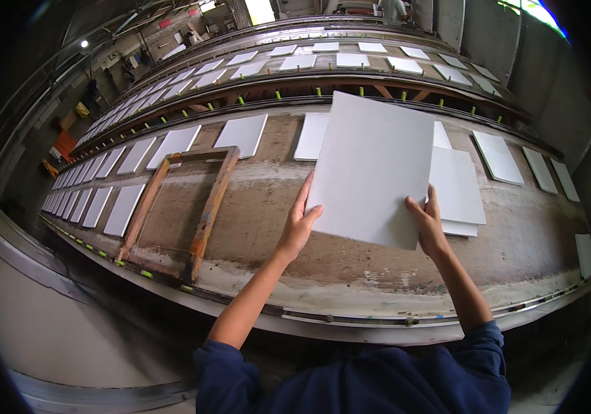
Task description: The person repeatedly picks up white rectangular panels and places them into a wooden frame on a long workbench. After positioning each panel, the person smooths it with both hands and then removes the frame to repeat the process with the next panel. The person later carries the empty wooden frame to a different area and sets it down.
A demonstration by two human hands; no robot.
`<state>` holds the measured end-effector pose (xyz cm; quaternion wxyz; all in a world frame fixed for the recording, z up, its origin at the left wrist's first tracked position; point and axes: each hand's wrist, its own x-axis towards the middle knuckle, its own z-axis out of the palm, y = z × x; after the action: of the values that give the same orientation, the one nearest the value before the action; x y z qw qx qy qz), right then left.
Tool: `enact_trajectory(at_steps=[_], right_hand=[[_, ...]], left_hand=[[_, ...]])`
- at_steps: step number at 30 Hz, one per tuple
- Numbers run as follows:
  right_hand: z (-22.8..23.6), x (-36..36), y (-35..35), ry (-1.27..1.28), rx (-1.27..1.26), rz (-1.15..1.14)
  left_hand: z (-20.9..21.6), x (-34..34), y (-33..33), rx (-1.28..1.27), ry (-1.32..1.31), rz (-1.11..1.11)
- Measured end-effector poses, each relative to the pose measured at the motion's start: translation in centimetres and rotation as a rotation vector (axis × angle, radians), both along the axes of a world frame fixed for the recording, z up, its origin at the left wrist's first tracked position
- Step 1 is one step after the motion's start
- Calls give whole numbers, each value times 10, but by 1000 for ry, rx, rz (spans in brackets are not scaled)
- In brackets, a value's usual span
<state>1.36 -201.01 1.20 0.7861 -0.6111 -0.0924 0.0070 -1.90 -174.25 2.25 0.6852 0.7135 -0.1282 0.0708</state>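
Raised above the long table is a blank white sheet stack (373, 169), tilted toward me; whether it is one thick sheet or several is hard to tell. My left hand (299, 219) grips its left edge near the lower corner, thumb on the front face. On the opposite edge my right hand (429, 219) closes around it the same way, thumb in front and fingers mostly behind. Partly hidden behind it, a white sheet pile (458, 186) lies on the table, its layers slightly askew. Another white stack (311, 136) shows just left of the held one.
A wooden screen frame (210, 207) rests on the table (268, 228) to the left. White stacks (124, 208) line the left side, and more (497, 157) lie at right. Green pegs mark the table's rail (330, 319). Farther tables carry similar sheets (352, 60); a person (393, 10) stands beyond.
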Motion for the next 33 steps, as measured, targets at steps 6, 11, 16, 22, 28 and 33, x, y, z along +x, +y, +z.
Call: enact_trajectory(at_steps=[6,11,16,22,28,33], right_hand=[[-19,-7,58,-7,-71,183],[-52,-7,77,129,-4,269],[-61,1,89,209,-6,308],[-45,16,119,120,-1,241],[-14,22,219,110,-44,274],[-11,11,322,213,-4,241]], left_hand=[[-10,1,50,169,-86,175],[-31,-1,65,111,22,274],[-33,-7,77,184,72,344],[-19,-6,102,36,176,312],[-17,6,222,17,152,243],[3,-22,337,28,272,21]])
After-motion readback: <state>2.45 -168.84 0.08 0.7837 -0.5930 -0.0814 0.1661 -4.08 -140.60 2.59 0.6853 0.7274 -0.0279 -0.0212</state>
